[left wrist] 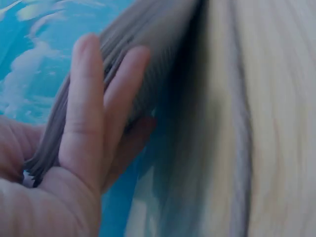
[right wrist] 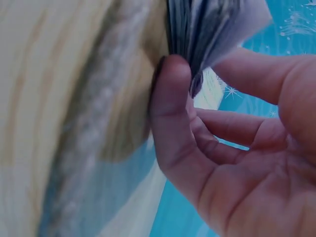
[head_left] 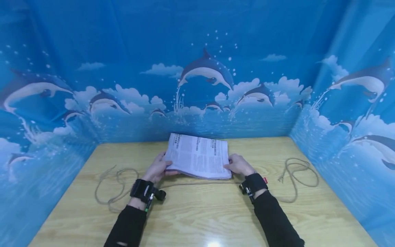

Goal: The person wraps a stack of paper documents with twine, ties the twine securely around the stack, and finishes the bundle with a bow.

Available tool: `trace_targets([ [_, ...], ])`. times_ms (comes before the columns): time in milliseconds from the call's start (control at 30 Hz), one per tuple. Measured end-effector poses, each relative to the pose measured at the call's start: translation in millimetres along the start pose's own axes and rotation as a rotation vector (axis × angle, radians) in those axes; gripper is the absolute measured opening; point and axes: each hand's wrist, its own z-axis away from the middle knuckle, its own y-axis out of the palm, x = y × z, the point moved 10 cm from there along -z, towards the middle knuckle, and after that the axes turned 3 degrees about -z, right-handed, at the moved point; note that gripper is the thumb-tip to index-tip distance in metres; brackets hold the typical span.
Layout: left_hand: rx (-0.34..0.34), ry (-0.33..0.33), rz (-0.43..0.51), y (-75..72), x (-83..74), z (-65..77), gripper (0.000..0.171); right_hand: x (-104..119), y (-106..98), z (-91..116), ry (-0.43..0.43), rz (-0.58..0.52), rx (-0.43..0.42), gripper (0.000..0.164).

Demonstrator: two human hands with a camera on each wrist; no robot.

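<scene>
Head view: left hand (head_left: 156,168) and right hand (head_left: 241,165) each pinch one side of a folded newspaper stack (head_left: 197,158), held over the worktop (head_left: 203,219) toward its back edge. Bold headlines look like Chinese characters; too small to read, columns likewise. Red tag (head_left: 265,180) by the right wristband (head_left: 256,183), lettering unclear. Rope (head_left: 197,184) runs just nearer than the paper, loosely looped at both sides. Left wrist view: fingers against the underside, layered edges visible, print blurred. Right wrist view: thumb and fingers nip the layers; rope alongside.
</scene>
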Motion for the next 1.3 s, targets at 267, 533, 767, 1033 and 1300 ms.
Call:
trace_targets([
  [267,0.096,-0.059,0.345,5.4,-9.0,12.0,0.065,-0.5,-5.0,-3.2,-0.050,-0.111,0.007,0.032],
  [533,0.201,-0.079,0.371,1.4,-13.4,15.6,0.067,-0.6,-5.5,-8.9,-0.131,-0.732,0.106,0.056],
  [767,0.241,-0.096,0.270,-8.9,-8.1,13.0,0.063,-9.7,-13.6,-9.3,-0.072,-0.899,0.102,0.057],
  [1033,0.228,-0.095,0.161,-24.5,-2.3,11.2,0.064,2.5,-10.2,2.2,-0.118,-0.725,0.245,0.057],
  [1300,0.156,-0.089,0.327,-35.1,-4.4,8.4,0.020,31.1,17.4,28.5,-0.239,-0.709,0.581,0.044],
])
